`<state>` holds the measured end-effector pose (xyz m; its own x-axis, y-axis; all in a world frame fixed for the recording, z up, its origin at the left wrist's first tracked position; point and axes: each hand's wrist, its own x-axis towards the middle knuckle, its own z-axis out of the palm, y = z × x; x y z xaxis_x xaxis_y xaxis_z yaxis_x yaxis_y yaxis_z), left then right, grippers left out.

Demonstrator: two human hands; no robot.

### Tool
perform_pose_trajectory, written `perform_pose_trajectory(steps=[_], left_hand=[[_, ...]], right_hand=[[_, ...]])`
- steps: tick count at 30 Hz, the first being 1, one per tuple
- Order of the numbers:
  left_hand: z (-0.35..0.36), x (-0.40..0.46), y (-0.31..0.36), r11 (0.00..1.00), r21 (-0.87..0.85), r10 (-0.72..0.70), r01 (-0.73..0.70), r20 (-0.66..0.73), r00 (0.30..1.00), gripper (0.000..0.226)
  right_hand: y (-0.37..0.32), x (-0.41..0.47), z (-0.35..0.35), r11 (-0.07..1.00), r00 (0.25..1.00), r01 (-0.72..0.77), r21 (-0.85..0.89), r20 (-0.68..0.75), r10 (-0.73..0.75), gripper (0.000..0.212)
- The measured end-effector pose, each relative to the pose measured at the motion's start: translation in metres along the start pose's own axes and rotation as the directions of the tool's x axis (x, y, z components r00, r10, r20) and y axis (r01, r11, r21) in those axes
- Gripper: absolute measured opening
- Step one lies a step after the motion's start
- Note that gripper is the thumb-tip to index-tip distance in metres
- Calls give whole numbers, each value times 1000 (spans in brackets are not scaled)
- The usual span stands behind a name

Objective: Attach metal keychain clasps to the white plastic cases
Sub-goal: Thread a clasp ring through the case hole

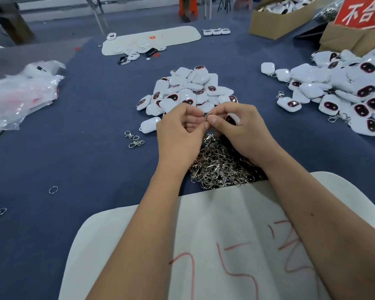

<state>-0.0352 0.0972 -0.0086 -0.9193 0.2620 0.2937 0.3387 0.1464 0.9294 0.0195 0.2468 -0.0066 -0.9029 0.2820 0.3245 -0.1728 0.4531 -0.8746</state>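
**Ring meets case, mid-air over the clasp pile**

My left hand (182,124) and right hand (236,124) meet fingertip to fingertip, both pinched on a small split ring (207,116) between them. A white case (233,119) sits tucked in my right fingers, just right of the ring, dark face toward me; its long axis I can't tell, mostly hidden. The ring stands roughly upright, opening facing me. Clasp pile (221,163) lies directly below, unfinished cases (188,92) just beyond. My guess: the ring threads rightward into the case loop, right hand nearer.
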Motion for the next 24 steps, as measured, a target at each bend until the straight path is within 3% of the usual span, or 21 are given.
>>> perform_pose_trajectory(steps=[6,17,21,24], left_hand=[[2,1,-3,998,37,39,-43,93,995,32],[-3,5,-8,991,122,-52,50,16,999,22],[-3,5,-7,989,113,-101,99,9,995,25],[-3,3,-5,991,127,-50,49,11,999,24]], right_hand=[[3,0,0,997,998,-47,68,-47,50,11],[8,5,-2,966,970,-118,230,-183,162,13],[7,5,-2,963,975,-110,247,-163,153,14],[6,4,-2,966,981,-96,241,-140,133,14]])
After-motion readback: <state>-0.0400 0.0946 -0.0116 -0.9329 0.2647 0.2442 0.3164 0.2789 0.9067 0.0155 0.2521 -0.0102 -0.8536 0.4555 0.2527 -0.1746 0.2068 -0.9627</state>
